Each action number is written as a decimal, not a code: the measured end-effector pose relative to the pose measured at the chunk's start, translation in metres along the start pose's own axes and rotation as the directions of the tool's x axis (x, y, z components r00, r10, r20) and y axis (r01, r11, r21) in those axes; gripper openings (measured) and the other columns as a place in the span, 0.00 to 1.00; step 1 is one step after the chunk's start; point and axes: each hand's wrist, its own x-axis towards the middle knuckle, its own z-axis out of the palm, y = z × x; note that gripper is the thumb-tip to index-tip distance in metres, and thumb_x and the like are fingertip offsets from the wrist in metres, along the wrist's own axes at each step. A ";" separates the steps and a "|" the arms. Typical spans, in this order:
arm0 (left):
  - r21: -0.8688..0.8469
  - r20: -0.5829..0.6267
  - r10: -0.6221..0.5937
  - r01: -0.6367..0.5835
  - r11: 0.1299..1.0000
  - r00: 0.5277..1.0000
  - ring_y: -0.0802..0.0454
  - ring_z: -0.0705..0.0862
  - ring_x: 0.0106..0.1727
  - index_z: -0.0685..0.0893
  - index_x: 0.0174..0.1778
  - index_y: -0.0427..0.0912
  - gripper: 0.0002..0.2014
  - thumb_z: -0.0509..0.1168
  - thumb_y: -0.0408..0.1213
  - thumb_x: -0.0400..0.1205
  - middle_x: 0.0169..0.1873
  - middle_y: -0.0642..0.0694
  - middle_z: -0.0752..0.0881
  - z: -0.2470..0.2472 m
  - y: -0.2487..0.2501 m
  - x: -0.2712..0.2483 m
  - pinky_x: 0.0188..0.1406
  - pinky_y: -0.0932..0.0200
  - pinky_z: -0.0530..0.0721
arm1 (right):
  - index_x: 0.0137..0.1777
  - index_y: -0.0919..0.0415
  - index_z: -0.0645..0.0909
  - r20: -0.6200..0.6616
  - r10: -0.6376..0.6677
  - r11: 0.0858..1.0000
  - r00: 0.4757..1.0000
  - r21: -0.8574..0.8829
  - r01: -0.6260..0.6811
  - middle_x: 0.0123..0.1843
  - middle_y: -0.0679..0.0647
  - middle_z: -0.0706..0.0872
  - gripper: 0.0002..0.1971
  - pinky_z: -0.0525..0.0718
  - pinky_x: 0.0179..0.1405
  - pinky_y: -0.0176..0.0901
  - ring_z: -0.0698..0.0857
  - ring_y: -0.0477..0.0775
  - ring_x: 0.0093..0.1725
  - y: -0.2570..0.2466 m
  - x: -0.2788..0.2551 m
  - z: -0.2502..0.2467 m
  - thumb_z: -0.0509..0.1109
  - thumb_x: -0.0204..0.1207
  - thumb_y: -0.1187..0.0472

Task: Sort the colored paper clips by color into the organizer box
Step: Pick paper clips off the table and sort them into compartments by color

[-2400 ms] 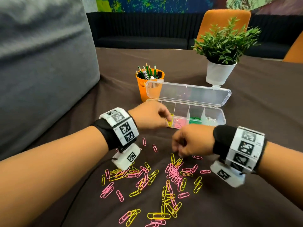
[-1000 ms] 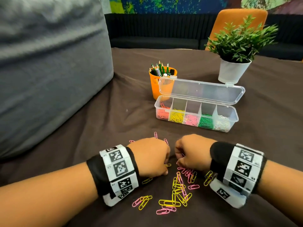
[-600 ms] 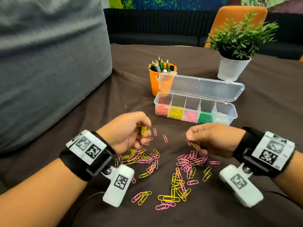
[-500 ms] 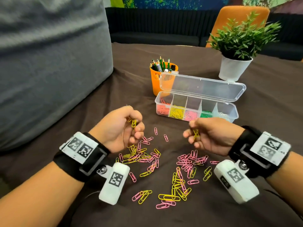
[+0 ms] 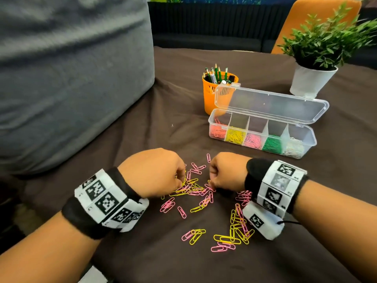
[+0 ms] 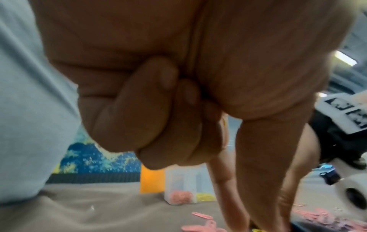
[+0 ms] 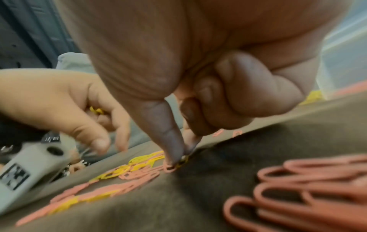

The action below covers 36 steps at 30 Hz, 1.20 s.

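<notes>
Loose pink and yellow paper clips (image 5: 195, 188) lie scattered on the dark cloth, with more of them (image 5: 236, 227) nearer me. My left hand (image 5: 180, 179) hovers palm down over the pile; its curled fingers hold yellow clips (image 7: 96, 110) while thumb and forefinger reach down. My right hand (image 7: 183, 157) pinches a yellow clip (image 7: 183, 160) that lies on the cloth, its other fingers curled in. The clear organizer box (image 5: 212, 123) stands open behind, with salmon, yellow, pink, green and white clips in separate compartments.
An orange pencil cup (image 5: 212, 94) stands right behind the box's left end. A potted plant in a white pot (image 5: 312, 82) is at the back right. A big grey cushion (image 5: 71, 78) fills the left side. An orange chair (image 5: 306, 17) stands beyond the table.
Both hands were raised with yellow clips between their fingers; they have since dropped, palms down, onto the loose pile.
</notes>
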 end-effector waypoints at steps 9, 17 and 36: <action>0.129 0.104 0.112 -0.125 0.984 0.988 0.48 0.86 0.44 0.87 0.48 0.50 0.16 0.69 0.59 0.77 0.38 0.52 0.86 0.014 0.039 -0.006 0.39 0.57 0.79 | 0.32 0.59 0.86 -0.027 0.104 0.941 0.994 0.327 -0.090 0.26 0.46 0.87 0.11 0.81 0.33 0.37 0.81 0.43 0.26 0.023 -0.001 0.000 0.81 0.67 0.53; 0.140 0.094 0.208 -0.220 0.965 0.974 0.44 0.86 0.42 0.85 0.43 0.46 0.06 0.66 0.43 0.77 0.37 0.48 0.86 0.019 0.045 0.000 0.42 0.50 0.88 | 0.33 0.58 0.86 0.013 0.037 0.962 0.999 0.269 -0.039 0.28 0.48 0.86 0.05 0.84 0.33 0.38 0.81 0.44 0.27 0.019 0.001 0.002 0.73 0.69 0.63; -0.747 0.275 -0.039 0.189 -0.637 0.961 0.50 0.77 0.33 0.78 0.48 0.39 0.07 0.55 0.29 0.80 0.34 0.43 0.77 -0.001 0.025 0.051 0.25 0.62 0.76 | 0.35 0.62 0.80 -0.463 0.259 0.683 0.848 0.708 0.178 0.39 0.58 0.87 0.12 0.83 0.46 0.46 0.86 0.58 0.42 0.095 0.081 -0.070 0.59 0.73 0.74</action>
